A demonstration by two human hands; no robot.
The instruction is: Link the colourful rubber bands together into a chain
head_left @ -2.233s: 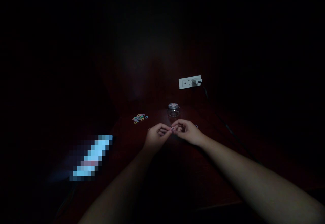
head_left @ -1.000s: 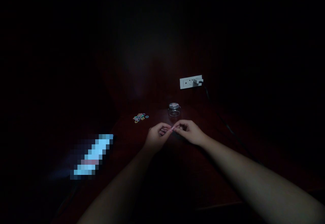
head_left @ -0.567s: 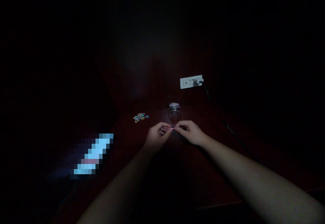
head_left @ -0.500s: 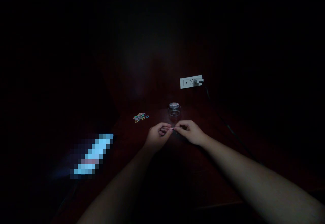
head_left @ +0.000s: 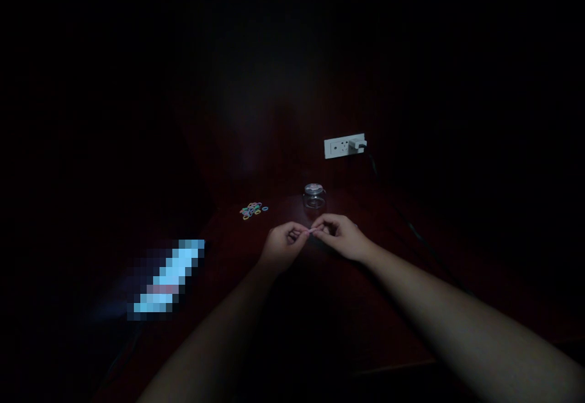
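Note:
Both hands meet over the dark red table [head_left: 365, 305], in front of a small clear glass jar [head_left: 314, 200] with a lid on. Between the fingertips is a small pale hair tie [head_left: 311, 230], mostly covered by the fingers. My left hand [head_left: 284, 246] pinches one end of it between thumb and fingers. On the other end, my right hand [head_left: 342, 235] is closed in a pinch too. Left of the jar lies a loose pile of colourful hair ties [head_left: 251, 211], with one blue tie [head_left: 265, 208] apart at its right side.
A bright, pixelated screen-like thing [head_left: 169, 278] lies at the left. On the back wall is a white socket plate [head_left: 338, 146] with a plug [head_left: 358, 144] in it, its dark cable [head_left: 414, 229] running down to the right. Most of the surroundings are very dark.
The right hand's fingers have lifted and shifted slightly left over the hair tie, and the fingertips are a little closer together. The jar and the pile stay put.

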